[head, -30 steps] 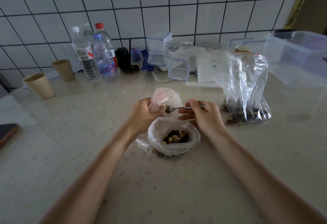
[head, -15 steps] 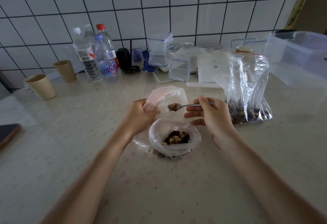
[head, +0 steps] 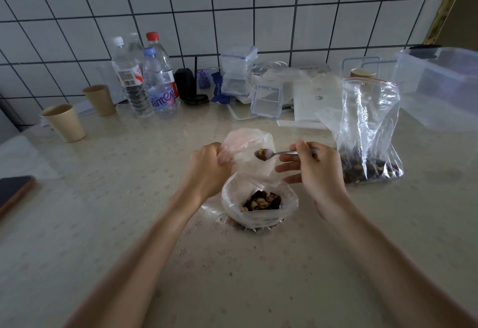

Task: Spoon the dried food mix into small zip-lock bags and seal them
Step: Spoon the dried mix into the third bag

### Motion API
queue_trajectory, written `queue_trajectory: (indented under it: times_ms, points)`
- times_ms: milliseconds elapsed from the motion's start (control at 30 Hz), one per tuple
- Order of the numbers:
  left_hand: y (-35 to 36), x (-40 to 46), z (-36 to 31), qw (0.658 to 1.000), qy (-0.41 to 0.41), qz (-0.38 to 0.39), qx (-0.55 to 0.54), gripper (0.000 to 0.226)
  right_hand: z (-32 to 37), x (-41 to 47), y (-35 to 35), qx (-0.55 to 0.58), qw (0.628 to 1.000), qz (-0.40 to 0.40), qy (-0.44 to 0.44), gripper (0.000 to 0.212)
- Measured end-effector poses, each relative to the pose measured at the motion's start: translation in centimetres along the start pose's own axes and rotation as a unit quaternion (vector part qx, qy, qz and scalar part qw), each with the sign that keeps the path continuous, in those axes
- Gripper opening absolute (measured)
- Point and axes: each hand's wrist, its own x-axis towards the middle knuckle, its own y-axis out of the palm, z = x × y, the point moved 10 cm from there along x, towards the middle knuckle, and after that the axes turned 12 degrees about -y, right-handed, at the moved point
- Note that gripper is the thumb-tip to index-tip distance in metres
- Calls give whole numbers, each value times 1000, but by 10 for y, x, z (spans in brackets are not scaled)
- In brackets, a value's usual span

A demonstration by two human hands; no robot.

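My left hand (head: 210,167) grips the rim of a small clear zip-lock bag (head: 248,144) and holds it upright in mid-counter. My right hand (head: 314,167) pinches the handle of a metal spoon (head: 274,153); its bowl carries a bit of dried mix and hovers at the small bag's mouth. Just in front of both hands sits an open plastic-lined bowl of dried food mix (head: 261,202). To the right stands a larger zip-lock bag (head: 370,131) with dark dried mix at its bottom.
Along the tiled wall stand water bottles (head: 144,81), two paper cups (head: 66,122), stacked clear boxes (head: 239,74) and a big clear tub (head: 445,87). A phone (head: 14,193) lies at the left edge. Bare counter lies in front of the bowl.
The spoon has come out of the small bag's mouth and moved a little right and up, with mix in its bowl. My left hand keeps its hold on the bag.
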Motion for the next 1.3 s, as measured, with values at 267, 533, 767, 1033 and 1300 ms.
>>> queue_trajectory:
  times_ms: [267, 533, 767, 1033, 1300]
  points:
    - [6, -2, -3, 1000, 9, -1, 4, 33, 2, -3, 7, -70, 997, 31, -25, 28]
    - [8, -2, -11, 1000, 6, 5, -15, 30, 11, -3, 11, -115, 990, 46, -71, 29]
    - [10, -5, -16, 999, 26, 20, -40, 40, -11, -7, 12, -13, 998, 46, 40, 28]
    - [15, -9, -10, 990, 15, 84, -113, 47, -27, -14, 15, 132, 978, 25, 159, 26]
    - [12, -9, 2, 981, -47, 92, -165, 42, -28, -14, 13, 177, 968, 20, 175, 29]
